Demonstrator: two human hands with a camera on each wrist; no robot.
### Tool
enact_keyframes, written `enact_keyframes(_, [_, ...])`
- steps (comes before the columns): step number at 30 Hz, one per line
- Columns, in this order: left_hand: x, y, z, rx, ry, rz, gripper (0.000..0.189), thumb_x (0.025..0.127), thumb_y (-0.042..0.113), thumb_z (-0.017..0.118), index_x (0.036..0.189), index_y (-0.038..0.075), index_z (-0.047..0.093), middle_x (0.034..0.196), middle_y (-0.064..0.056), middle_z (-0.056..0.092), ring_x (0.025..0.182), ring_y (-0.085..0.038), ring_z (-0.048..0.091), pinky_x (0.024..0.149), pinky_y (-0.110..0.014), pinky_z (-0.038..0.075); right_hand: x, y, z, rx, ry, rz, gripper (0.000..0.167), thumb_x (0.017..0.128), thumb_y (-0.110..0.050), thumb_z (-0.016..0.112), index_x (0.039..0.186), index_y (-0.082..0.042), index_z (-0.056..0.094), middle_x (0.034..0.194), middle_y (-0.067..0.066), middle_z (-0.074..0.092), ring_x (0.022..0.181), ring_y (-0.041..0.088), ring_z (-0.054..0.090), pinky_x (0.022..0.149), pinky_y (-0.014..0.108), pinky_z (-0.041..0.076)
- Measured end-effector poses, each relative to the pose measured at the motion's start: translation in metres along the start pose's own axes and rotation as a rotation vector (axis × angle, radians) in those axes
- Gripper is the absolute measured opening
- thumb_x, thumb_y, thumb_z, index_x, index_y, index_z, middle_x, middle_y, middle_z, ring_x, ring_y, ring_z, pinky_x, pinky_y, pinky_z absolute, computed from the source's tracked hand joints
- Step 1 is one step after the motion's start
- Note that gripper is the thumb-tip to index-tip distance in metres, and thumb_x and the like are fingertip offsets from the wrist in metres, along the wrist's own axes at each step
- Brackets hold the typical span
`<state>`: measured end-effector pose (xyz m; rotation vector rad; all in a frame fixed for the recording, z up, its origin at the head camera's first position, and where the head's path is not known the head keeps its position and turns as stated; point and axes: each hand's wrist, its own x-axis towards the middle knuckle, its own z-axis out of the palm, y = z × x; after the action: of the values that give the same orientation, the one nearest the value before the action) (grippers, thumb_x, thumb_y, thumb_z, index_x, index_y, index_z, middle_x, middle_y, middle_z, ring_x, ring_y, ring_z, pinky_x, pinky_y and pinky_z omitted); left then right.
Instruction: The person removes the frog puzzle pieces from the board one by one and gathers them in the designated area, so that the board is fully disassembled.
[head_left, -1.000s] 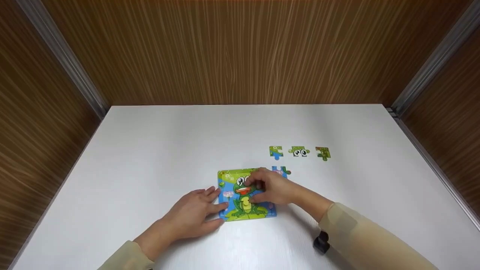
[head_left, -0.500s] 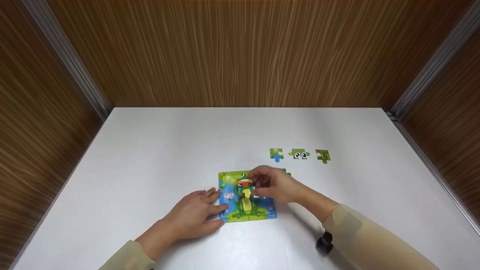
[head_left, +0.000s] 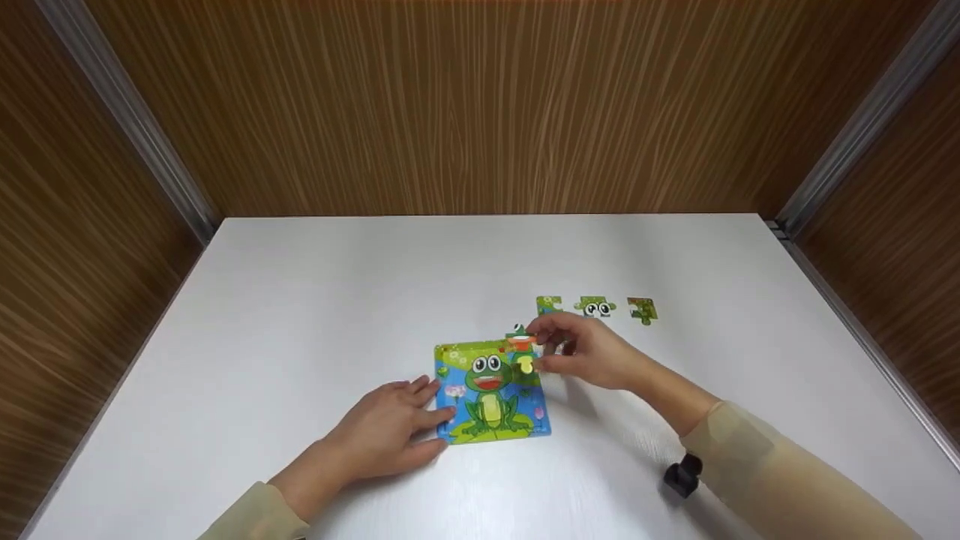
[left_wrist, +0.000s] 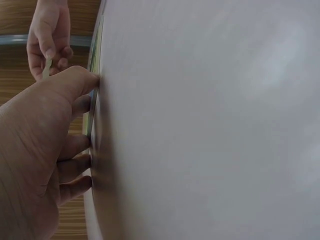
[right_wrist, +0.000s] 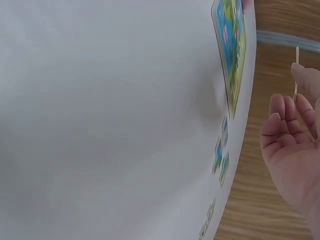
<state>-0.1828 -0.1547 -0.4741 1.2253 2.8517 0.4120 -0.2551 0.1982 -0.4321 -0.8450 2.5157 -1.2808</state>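
A square frog jigsaw board (head_left: 491, 409) lies on the white table. My left hand (head_left: 390, 427) rests along its left side, fingers extended, with the fingertips and thumb at the edge. In the left wrist view, the thumb and fingers (left_wrist: 76, 186) meet the board's thin side. My right hand (head_left: 589, 349) pinches a jigsaw piece (head_left: 523, 352) between thumb and fingers, raised over the board's upper right corner. That piece shows part of the frog's red mouth and yellow belly. Edge-on in the right wrist view, the piece (right_wrist: 297, 57) is a thin strip.
Behind the board, loose jigsaw pieces lie in a row: a green-and-blue one (head_left: 549, 302) partly behind the right hand, one with two eyes (head_left: 596, 308), and a dark green one (head_left: 643, 309). A black device (head_left: 684, 476) is at the right sleeve. Wood-grain walls (head_left: 480, 105) enclose the table.
My right hand has lifted the piece off the board's middle and moved it right and away from me, uncovering the printed frog. My left hand has stayed at the board's left side.
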Motion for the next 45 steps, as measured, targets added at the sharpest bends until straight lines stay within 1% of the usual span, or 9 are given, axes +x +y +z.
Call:
enact_keyframes(3, [-0.001,0.0,0.0,-0.002,0.003,0.0,0.045,0.102,0.042,0.063,0.14,0.021,0.072,0.15,-0.02,0.058,0.143,-0.036,0.053,0.114,-0.054,0.045,-0.007,0.007,-0.012,-0.002,0.017,0.008,0.041,0.094,-0.013,0.082,0.13,-0.005,0.067,0.112,0.015,0.069,0.097,0.025,0.063,0.079,0.028,0.054])
enact_keyframes(7, [-0.003,-0.001,-0.001,-0.001,0.01,-0.005,0.044,0.102,0.042,0.063,0.14,0.021,0.072,0.15,-0.02,0.058,0.143,-0.036,0.053,0.114,-0.054,0.045,-0.014,0.017,-0.027,-0.012,0.036,0.042,0.041,0.094,-0.013,0.082,0.131,-0.006,0.067,0.114,0.017,0.068,0.098,0.025,0.062,0.077,0.028,0.052])
enact_keyframes(11, [-0.005,-0.001,-0.001,-0.005,0.015,-0.01,0.045,0.102,0.042,0.063,0.14,0.02,0.072,0.15,-0.02,0.058,0.143,-0.036,0.054,0.114,-0.054,0.045,-0.022,0.028,-0.04,-0.013,0.063,0.074,0.042,0.094,-0.01,0.081,0.133,-0.004,0.067,0.116,0.019,0.067,0.1,0.026,0.062,0.08,0.027,0.053])
enact_keyframes(16, [-0.004,-0.001,-0.001,-0.008,0.003,-0.023,0.045,0.102,0.042,0.063,0.141,0.021,0.072,0.151,-0.02,0.057,0.144,-0.035,0.053,0.114,-0.054,0.045,-0.034,0.039,-0.053,-0.014,0.091,0.099,0.042,0.094,-0.004,0.079,0.134,-0.002,0.066,0.117,0.019,0.067,0.102,0.026,0.062,0.086,0.026,0.054])
enact_keyframes(20, [-0.004,0.0,-0.001,-0.007,-0.003,-0.026,0.045,0.102,0.042,0.064,0.141,0.021,0.072,0.151,-0.019,0.057,0.144,-0.035,0.053,0.114,-0.054,0.045,-0.043,0.047,-0.06,-0.037,0.109,0.128,0.042,0.094,-0.005,0.079,0.134,-0.001,0.066,0.116,0.015,0.068,0.101,0.026,0.062,0.085,0.024,0.053])
enact_keyframes(27, [-0.003,0.0,0.001,-0.007,0.013,-0.021,0.044,0.1,0.041,0.065,0.139,0.021,0.074,0.15,-0.019,0.059,0.143,-0.034,0.054,0.114,-0.053,0.045,-0.053,0.062,-0.065,-0.097,0.127,0.207,0.042,0.093,-0.008,0.081,0.132,-0.002,0.067,0.111,0.01,0.069,0.098,0.025,0.061,0.081,0.022,0.052])
enact_keyframes(32, [-0.001,0.0,0.002,0.001,0.01,-0.014,0.044,0.101,0.042,0.065,0.139,0.021,0.074,0.15,-0.019,0.059,0.143,-0.034,0.054,0.114,-0.053,0.045,-0.058,0.069,-0.065,-0.092,0.124,0.29,0.042,0.094,-0.01,0.081,0.133,-0.006,0.067,0.112,0.009,0.069,0.098,0.026,0.059,0.079,0.021,0.051])
enact_keyframes(41, [0.0,0.001,0.0,-0.009,-0.002,-0.024,0.044,0.101,0.041,0.064,0.14,0.022,0.073,0.151,-0.019,0.057,0.144,-0.035,0.053,0.114,-0.054,0.045,-0.057,0.079,-0.064,-0.027,0.122,0.319,0.041,0.093,-0.008,0.079,0.132,-0.006,0.068,0.111,0.011,0.066,0.098,0.026,0.057,0.078,0.021,0.05])
enact_keyframes(45, [0.001,0.002,0.0,-0.009,-0.004,-0.021,0.045,0.101,0.041,0.064,0.14,0.022,0.073,0.151,-0.019,0.058,0.143,-0.035,0.053,0.114,-0.054,0.045,-0.058,0.082,-0.063,-0.018,0.116,0.332,0.041,0.093,-0.008,0.08,0.132,-0.006,0.068,0.11,0.011,0.065,0.097,0.026,0.056,0.077,0.021,0.049])
